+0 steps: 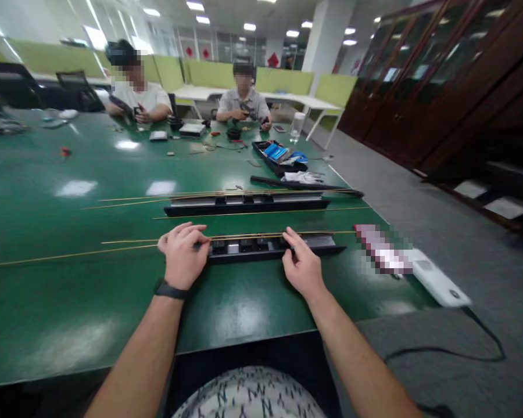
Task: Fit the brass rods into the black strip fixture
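A long black channel-shaped strip (272,256) with several black blocks inside lies on the table in front of me. Thin gold-coloured rods (239,237) run along its far edge and stick out to the left. My left hand (185,252), with a dark band on the wrist, is closed at the strip's left end, thumb and fingertips pinching the rods. Near the right part of the strip, my right hand (304,264) has thumb and fingers apart, its fingertips touching the far edge by the rods. What lies under the fingertips is hidden.
A second black channel (244,208) with more rods lies beyond. Behind it are a black tray (272,162) with blue items, white gloves (303,177) and a bottle (297,128). A white device (438,278) sits at the right edge. Two people sit across the green table (91,307).
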`<state>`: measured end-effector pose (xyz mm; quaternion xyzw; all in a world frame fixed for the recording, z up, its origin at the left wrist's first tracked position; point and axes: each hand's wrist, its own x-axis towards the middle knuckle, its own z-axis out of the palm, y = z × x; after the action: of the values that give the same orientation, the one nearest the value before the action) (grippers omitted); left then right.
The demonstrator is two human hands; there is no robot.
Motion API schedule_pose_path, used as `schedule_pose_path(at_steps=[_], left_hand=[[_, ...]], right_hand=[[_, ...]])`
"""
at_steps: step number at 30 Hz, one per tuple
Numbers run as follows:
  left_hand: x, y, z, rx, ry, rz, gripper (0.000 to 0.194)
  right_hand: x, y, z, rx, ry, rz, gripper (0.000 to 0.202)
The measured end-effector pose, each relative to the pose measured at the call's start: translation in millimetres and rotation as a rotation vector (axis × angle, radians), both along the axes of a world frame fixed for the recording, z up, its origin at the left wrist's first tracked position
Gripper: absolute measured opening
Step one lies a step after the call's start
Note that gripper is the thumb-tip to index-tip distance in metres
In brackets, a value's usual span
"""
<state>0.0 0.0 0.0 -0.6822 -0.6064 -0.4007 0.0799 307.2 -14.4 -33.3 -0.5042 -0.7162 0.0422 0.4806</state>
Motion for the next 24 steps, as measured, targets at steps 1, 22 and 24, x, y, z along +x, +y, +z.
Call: schedule_pose_path(at_steps=[1, 22, 24], left_hand=[[0, 0, 0.1, -0.002, -0.005, 0.001, 0.015], [12, -8, 5.1, 0.085, 0.004, -0.219, 0.017], [15, -7, 3.1, 0.094, 0.027, -0.216, 0.017]], right_hand=[[0, 0, 0.3, -0.001, 0.002, -0.001, 0.046], [1, -3, 8.3, 0.037, 0.257, -0.217, 0.033], [-1, -2, 6.5, -0.033, 0.314, -0.208, 0.034]])
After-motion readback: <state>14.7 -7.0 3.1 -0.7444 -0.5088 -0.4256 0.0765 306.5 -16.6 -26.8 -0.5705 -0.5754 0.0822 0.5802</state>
